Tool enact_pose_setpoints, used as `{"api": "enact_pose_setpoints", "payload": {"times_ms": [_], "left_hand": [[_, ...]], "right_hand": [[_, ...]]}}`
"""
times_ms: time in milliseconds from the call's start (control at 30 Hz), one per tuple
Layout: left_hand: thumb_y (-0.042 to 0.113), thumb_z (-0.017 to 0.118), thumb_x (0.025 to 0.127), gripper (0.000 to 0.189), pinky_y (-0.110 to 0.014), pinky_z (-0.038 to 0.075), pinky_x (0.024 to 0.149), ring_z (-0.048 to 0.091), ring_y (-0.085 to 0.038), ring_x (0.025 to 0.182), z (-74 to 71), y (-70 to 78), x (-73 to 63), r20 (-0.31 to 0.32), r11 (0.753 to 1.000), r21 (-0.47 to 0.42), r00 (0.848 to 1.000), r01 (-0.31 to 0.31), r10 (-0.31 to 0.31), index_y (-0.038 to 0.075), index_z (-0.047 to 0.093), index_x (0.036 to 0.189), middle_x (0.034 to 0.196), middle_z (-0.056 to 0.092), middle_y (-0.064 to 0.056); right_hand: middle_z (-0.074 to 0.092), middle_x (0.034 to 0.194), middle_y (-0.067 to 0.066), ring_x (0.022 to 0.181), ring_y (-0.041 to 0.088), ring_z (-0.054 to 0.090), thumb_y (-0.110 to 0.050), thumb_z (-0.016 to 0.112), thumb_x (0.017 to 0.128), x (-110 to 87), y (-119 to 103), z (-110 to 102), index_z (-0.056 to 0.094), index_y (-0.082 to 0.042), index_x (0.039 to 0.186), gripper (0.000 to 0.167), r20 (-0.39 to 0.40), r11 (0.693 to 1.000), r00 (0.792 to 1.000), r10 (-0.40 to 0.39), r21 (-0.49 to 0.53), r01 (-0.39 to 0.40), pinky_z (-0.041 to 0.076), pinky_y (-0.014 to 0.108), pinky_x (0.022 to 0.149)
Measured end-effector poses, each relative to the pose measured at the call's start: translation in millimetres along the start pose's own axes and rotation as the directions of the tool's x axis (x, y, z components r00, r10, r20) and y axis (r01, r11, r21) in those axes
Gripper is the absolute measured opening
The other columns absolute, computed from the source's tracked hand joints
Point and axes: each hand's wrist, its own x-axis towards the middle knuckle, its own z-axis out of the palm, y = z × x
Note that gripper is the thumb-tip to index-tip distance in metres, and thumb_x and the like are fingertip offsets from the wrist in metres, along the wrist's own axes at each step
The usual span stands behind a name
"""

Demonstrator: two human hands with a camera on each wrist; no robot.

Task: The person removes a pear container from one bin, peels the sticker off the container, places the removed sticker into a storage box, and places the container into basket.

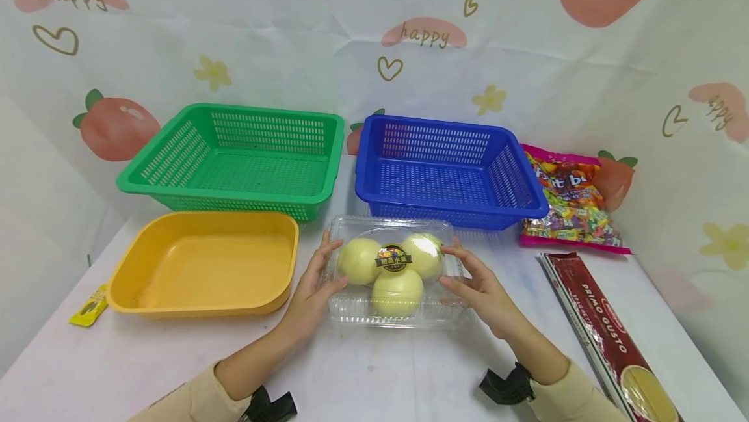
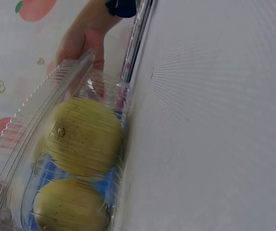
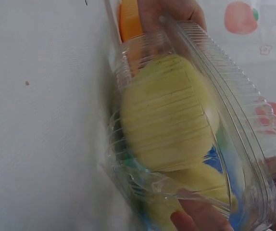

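Observation:
A clear plastic fruit box lies near the middle of the table, its lid down. Inside sit three round, pale yellow-green fruits, with a dark label on the lid above them. My left hand grips the box's left side, thumb toward the top. The right side is held by my right hand in the same way. In the left wrist view the right hand shows at the box's far end. Fingers of the right hand curl round the near end in the right wrist view.
Behind the box stand a green basket and a blue basket. A yellow tub is at left, beside a small yellow packet. At right lie a candy bag and a red spaghetti pack.

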Motion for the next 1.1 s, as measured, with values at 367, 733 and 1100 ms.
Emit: {"api": "enact_pose_setpoints", "payload": {"times_ms": [367, 733, 1100], "left_hand": [[-0.003, 0.046, 0.089, 0.055, -0.055, 0.001, 0.116, -0.004, -0.033, 0.145, -0.3, -1.2, -0.9, -0.003, 1.0, -0.011, 1.0, -0.001, 0.001, 0.003, 0.03, 0.141, 0.158, -0.004, -0.013], [-0.002, 0.046, 0.089, 0.056, -0.053, 0.002, 0.117, -0.003, -0.029, 0.146, 0.4, -1.4, 0.1, 0.001, 1.0, -0.017, 1.0, 0.014, -0.014, 0.009, 0.03, 0.142, 0.158, -0.003, -0.01], [-0.003, 0.046, 0.089, 0.056, -0.054, 0.002, 0.116, -0.001, -0.03, 0.145, 2.0, -1.9, 0.3, -0.009, 1.0, -0.024, 1.0, 0.007, -0.007, 0.004, 0.029, 0.142, 0.158, -0.003, -0.012]], "right_hand": [[-0.007, 0.157, 0.014, 0.121, 0.053, 0.043, -0.009, 0.054, 0.093, 0.6, 0, 0, 0.032, 0.0, 0.138, 0.051, 0.01, 0.999, 1.0, 0.008, -0.042, -0.007, 0.057, 0.037, 0.077], [-0.005, 0.157, 0.015, 0.114, 0.045, 0.053, -0.012, 0.054, 0.093, 0.3, 0, -4, 0.033, -0.004, 0.141, 0.053, 0.015, 0.99, 1.0, 0.0, -0.138, 0.002, 0.056, 0.032, 0.081], [0.011, 0.156, 0.02, 0.12, 0.043, 0.049, -0.014, 0.053, 0.094, 3.9, -1, -21, 0.026, -0.007, 0.146, 0.059, 0.033, 0.984, 0.999, 0.004, -0.176, 0.002, 0.052, 0.033, 0.086]]}}
